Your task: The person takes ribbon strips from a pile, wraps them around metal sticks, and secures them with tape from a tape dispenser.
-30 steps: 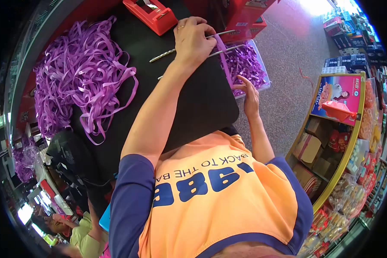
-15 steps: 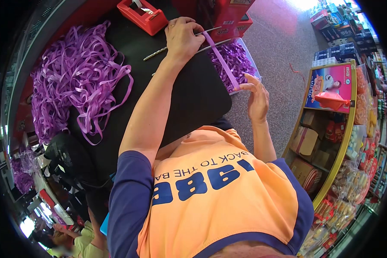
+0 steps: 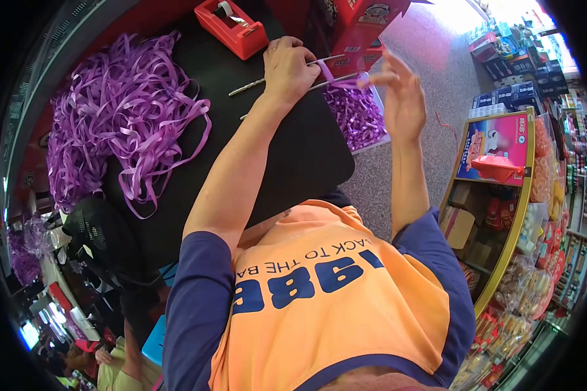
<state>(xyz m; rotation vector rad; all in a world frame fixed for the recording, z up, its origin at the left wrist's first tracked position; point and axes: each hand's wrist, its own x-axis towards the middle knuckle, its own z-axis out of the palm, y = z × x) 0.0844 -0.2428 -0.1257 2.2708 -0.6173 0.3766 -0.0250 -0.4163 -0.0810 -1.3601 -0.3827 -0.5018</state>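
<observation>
My left hand [image 3: 288,70] is closed on thin metal rods [image 3: 246,87] at the far side of the black tabletop [image 3: 300,153]. The rods stick out on both sides of it, and a purple ribbon [image 3: 327,73] meets them just right of its fingers. My right hand [image 3: 403,104], raised beyond the table's right edge, pinches the ribbon's other stretch near the rod tips; its fingertips are slightly blurred. Below the rods, a white tub [image 3: 380,139] holds many short purple ribbon pieces. A big tangle of purple ribbon [image 3: 134,111] lies on the left.
A red tape dispenser [image 3: 235,32] sits beyond my left hand, near red boxes [image 3: 352,26]. A black mesh chair back [image 3: 94,228] is at lower left. To the right stands a gold-framed display case [image 3: 525,189] with packaged goods. Another person [image 3: 120,371] shows at bottom left.
My right hand has moved up and slightly right, from beside the tub to near the rod tips. The ribbon between my hands has swung from slanting down to nearly level.
</observation>
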